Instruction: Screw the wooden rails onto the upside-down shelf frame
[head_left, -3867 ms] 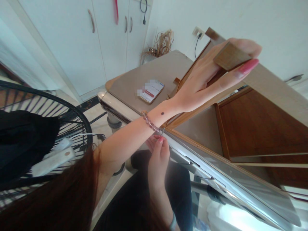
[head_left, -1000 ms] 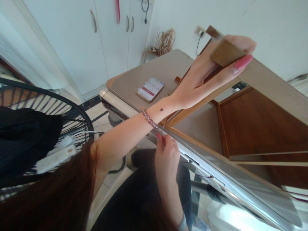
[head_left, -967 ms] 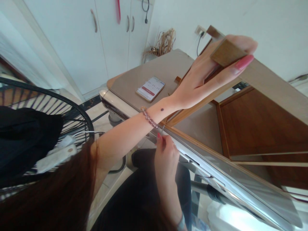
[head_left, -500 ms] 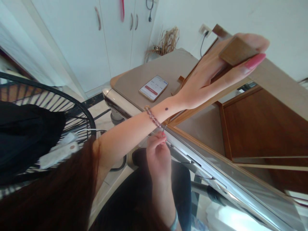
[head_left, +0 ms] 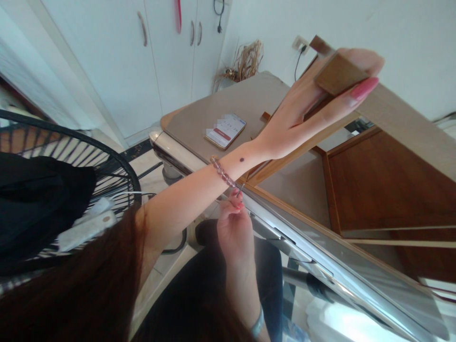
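My left hand [head_left: 285, 123] reaches across to the upper right, its thumb and fingers wrapped around a brown wooden piece [head_left: 338, 73] of a wooden furniture frame [head_left: 288, 168]. A beaded bracelet circles that forearm. Below the bracelet, my right hand [head_left: 235, 225] is closed in a pinch near the table edge. Between its fingertips, a thin metal screw [head_left: 241, 189] points up and to the right. Its tip is close to the frame's near corner; I cannot tell whether they touch.
A phone [head_left: 226, 131] lies on the grey-brown table [head_left: 199, 118] beyond my left forearm. Brown wooden panels [head_left: 388, 185] of the frame extend right. At left stands a black corded chair [head_left: 117, 156] bearing dark cloth and a white power strip [head_left: 87, 230]. Dried plants [head_left: 249, 59] stand behind.
The right fingers have shifted around the screw, and more of it shows. My left hand keeps its grip on the wooden piece. Both the hand and the frame appear slightly farther left.
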`<state>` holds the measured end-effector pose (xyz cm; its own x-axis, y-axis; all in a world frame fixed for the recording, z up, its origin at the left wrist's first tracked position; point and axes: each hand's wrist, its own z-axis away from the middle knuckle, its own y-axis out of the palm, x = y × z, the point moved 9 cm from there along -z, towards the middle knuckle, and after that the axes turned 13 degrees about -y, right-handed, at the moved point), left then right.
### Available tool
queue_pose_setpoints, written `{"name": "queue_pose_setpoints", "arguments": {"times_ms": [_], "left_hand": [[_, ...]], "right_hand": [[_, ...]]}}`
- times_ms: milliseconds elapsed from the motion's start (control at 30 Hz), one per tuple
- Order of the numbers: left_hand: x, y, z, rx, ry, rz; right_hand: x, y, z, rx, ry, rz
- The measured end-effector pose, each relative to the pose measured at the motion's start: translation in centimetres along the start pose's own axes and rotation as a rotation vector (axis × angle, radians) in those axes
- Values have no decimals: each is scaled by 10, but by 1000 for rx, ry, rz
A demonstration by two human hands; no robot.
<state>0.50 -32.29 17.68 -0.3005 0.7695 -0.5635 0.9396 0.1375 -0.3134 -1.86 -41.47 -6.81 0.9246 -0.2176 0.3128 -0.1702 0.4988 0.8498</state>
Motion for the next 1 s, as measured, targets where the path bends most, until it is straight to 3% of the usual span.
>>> {"name": "queue_pose_setpoints", "arguments": {"times_ms": [167,333,633,867,1000], "left_hand": [[4,-2,3,-35,84,257],[6,3,3,12,75,242],[1,-5,4,-57,109,317],[1,-6,2,-64,122,339],[2,-4,1,-47,78,208]], "right_hand": [[17,-17,-6,-34,-199,304],[21,-15,-6,-26,-293,305],[9,-11,1,-185,-24,55],[8,11,3,48,110,-33],[7,3,0,6,38,12]]}}
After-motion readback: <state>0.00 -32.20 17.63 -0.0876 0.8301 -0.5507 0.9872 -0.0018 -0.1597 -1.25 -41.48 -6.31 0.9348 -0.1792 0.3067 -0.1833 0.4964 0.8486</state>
